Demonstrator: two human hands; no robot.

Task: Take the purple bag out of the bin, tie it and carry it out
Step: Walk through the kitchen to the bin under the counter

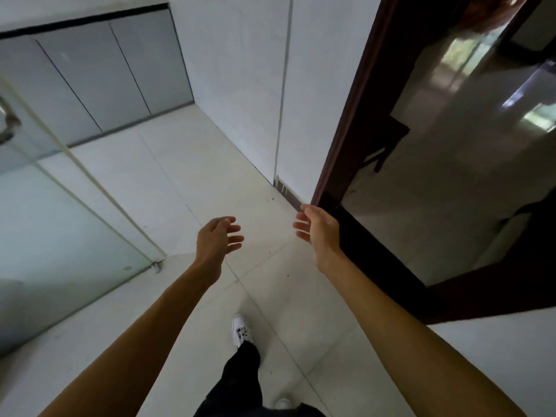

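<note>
No purple bag and no bin show in the head view. My left hand [218, 239] is stretched out over the pale tiled floor, fingers apart and holding nothing. My right hand [316, 228] reaches forward beside it, also open and empty, close to the foot of the dark door frame [346, 152]. Both bare forearms run up from the bottom of the frame.
A dark wooden doorway on the right leads to a glossy floor with a dark chair [388, 145]. A glass panel [60, 212] stands at the left. Grey cabinet doors [99, 79] line the far wall. My white shoe [240, 329] steps on the tiles.
</note>
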